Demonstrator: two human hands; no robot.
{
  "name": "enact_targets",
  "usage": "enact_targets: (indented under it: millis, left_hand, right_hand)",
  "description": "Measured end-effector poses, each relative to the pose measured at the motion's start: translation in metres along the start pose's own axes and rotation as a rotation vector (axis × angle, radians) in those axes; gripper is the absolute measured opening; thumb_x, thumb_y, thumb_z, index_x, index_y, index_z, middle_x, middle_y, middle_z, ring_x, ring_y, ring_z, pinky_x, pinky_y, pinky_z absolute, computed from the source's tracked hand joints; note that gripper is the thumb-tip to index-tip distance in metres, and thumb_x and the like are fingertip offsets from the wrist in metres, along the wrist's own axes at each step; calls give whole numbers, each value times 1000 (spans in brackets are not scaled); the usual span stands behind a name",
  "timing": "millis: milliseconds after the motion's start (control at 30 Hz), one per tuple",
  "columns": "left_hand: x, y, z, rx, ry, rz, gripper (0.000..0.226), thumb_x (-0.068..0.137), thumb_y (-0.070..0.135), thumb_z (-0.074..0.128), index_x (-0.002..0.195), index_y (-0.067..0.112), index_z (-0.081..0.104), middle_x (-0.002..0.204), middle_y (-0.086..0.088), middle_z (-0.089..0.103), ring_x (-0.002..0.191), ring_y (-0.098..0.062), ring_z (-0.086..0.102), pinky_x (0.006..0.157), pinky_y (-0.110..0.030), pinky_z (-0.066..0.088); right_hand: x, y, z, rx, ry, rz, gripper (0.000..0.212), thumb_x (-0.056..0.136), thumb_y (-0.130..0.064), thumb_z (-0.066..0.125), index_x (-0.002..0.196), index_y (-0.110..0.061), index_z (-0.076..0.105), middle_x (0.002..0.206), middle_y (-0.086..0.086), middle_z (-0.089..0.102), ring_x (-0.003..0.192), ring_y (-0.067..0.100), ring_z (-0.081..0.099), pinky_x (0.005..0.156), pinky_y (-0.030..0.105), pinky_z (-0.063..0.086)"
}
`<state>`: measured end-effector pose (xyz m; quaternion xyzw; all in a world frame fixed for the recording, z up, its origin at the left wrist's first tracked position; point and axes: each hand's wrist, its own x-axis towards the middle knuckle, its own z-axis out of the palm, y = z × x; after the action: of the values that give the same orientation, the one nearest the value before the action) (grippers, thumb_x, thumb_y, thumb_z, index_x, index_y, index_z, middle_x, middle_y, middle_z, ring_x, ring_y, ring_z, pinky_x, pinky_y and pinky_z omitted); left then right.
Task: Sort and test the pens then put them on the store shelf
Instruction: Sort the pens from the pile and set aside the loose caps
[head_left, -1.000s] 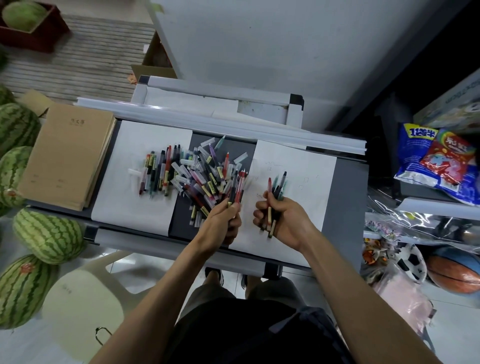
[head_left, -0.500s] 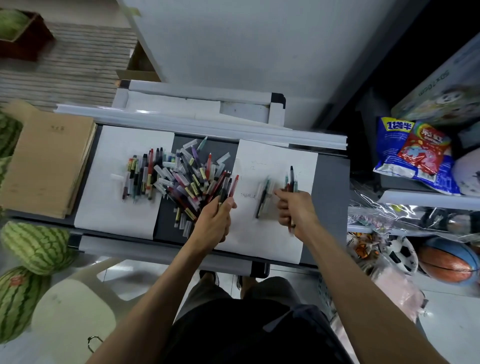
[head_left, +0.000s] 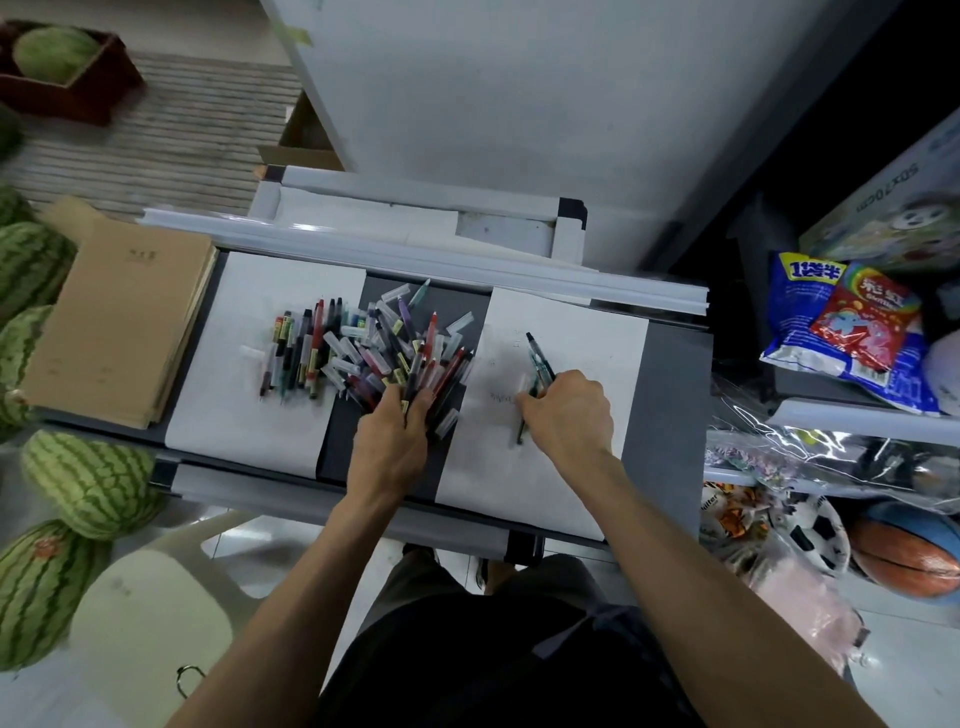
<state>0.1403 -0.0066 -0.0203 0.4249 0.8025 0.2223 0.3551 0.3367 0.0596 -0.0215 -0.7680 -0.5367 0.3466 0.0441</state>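
Note:
A loose pile of pens and clear caps (head_left: 387, 343) lies on the dark table strip between two white sheets. A sorted row of pens (head_left: 298, 351) lies on the left sheet (head_left: 249, 410). My left hand (head_left: 395, 431) grips a few pens (head_left: 441, 374) at the pile's near edge. My right hand (head_left: 566, 410) is low over the right sheet (head_left: 519, 483), its fingers curled round several dark and green pens (head_left: 537, 361) that touch the paper. Faint scribbles mark that sheet.
A stack of brown notebooks (head_left: 119, 317) sits at the table's left end. Watermelons (head_left: 88, 483) lie on the floor at left, beside a white plastic chair (head_left: 150, 623). Snack bags (head_left: 852, 327) and balls (head_left: 904, 556) fill shelves at right.
My right hand moved right and down onto the right sheet with its bundle of pens. My left hand stayed at the pile, still gripping pens.

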Motion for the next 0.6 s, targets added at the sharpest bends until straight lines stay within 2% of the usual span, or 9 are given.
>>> enact_targets:
  millis: [67, 100, 200, 267, 367, 433, 600]
  left_hand:
    - [2, -2, -3, 95, -10, 13, 35, 98, 66, 45, 104, 33, 53, 84, -3, 70, 71, -30, 69, 71, -49, 60]
    - [2, 0, -4, 153, -13, 21, 35, 98, 66, 47, 106, 32, 52, 86, -3, 70, 73, -31, 68, 72, -50, 59]
    - [4, 8, -3, 341, 8, 73, 29, 100, 51, 57, 108, 22, 55, 89, -5, 69, 78, -34, 64, 72, -47, 56]
    - [6, 14, 0, 439, 13, 97, 25, 101, 44, 56, 104, 19, 57, 89, -6, 67, 78, -35, 61, 69, -43, 52]
    - [12, 22, 6, 502, -7, 104, 22, 100, 39, 57, 99, 17, 57, 84, -3, 61, 77, -34, 59, 67, -39, 46]
    - [15, 27, 9, 526, -10, 107, 23, 99, 40, 59, 97, 17, 59, 86, -5, 64, 80, -36, 63, 69, -42, 52]
    - [19, 31, 13, 590, -36, 100, 25, 98, 38, 62, 104, 13, 62, 96, -12, 67, 89, -39, 65, 75, -46, 56]
  right_hand:
    - [-1, -2, 2, -26, 9, -13, 27, 88, -37, 72, 80, -12, 64, 76, 4, 62, 73, 29, 66, 65, 36, 58]
    - [-2, -3, 2, -24, 11, -12, 27, 89, -37, 72, 81, -12, 65, 76, 4, 62, 73, 29, 66, 64, 35, 57]
    - [-3, -3, 3, 6, 6, 3, 30, 90, -39, 73, 79, -13, 63, 76, 5, 62, 69, 27, 65, 60, 33, 54]
    - [-4, -3, 3, 25, -3, 20, 31, 88, -38, 76, 74, -14, 60, 74, 4, 62, 65, 24, 62, 58, 32, 52]
    - [-4, -4, 3, 66, -19, 40, 32, 86, -38, 77, 72, -14, 60, 72, 4, 62, 64, 24, 63, 58, 33, 54]
    - [-5, -4, 3, 82, -33, 49, 31, 85, -36, 76, 72, -13, 60, 73, 5, 63, 66, 27, 65, 58, 33, 55]
    - [-8, 0, 2, 108, -79, 74, 29, 84, -28, 75, 69, -12, 57, 69, 5, 62, 59, 23, 62, 50, 26, 44]
